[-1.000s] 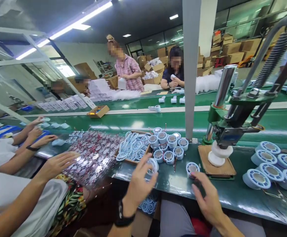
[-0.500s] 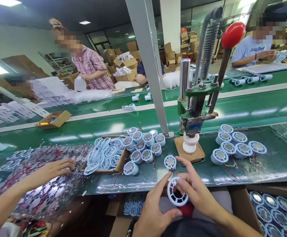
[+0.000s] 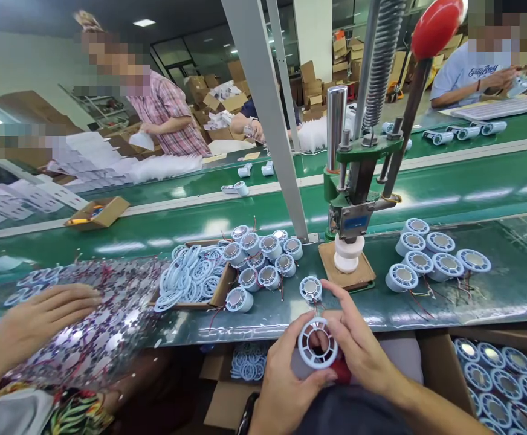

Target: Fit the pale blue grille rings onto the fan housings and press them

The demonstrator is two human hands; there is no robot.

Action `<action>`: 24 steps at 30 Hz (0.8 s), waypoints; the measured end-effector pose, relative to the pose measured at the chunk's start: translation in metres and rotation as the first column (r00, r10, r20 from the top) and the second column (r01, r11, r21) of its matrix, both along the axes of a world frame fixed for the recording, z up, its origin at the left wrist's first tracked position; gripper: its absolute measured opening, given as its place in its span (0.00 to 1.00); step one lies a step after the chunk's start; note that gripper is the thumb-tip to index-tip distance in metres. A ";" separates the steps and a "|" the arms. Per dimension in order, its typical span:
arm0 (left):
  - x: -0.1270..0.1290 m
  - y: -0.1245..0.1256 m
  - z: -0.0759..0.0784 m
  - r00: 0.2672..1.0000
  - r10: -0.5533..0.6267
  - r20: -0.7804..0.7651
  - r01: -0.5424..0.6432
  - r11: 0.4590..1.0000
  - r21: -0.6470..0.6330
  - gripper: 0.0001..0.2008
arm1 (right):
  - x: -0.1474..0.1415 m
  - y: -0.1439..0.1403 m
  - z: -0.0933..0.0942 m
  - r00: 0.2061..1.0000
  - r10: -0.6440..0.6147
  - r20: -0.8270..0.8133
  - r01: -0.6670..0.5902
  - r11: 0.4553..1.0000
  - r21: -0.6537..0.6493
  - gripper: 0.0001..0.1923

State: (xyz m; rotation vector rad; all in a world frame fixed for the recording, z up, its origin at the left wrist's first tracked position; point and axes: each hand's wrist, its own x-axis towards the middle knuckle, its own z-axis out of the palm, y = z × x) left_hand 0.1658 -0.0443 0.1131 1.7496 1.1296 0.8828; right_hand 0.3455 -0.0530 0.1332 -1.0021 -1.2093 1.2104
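Observation:
Low in front of my body, my left hand (image 3: 286,376) and my right hand (image 3: 361,349) grip a light blue slotted plastic ring (image 3: 303,349) between them. Its open centre faces up toward me, and fingers show through it. My left thumb lies along the lower rim; my right thumb and fingers press its upper right side. Just beyond, on the bench, stands a light blue round housing (image 3: 311,289) with a silvery disc in its top and thin wires running toward my hands. My right index fingertip reaches close to it; whether they touch I cannot tell.
A hand press (image 3: 356,220) with a red-knobbed lever stands behind. Several housings (image 3: 239,299) sit left of it, more (image 3: 402,277) right. A box of rings (image 3: 220,294) lies left, beside a co-worker's hand (image 3: 59,311) over wired parts. A carton (image 3: 460,377) holds finished-looking housings lower right.
The ring and both my hands have shifted slightly left and up, and the ring is turned more squarely toward me. The co-worker's hand at left has drawn back leftward. The view has tilted slightly.

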 end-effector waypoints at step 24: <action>0.002 -0.005 0.013 0.929 0.239 0.283 -0.137 0.931 -0.338 0.39 | 0.004 0.046 -0.110 0.728 -0.371 0.576 0.164 0.911 0.379 0.14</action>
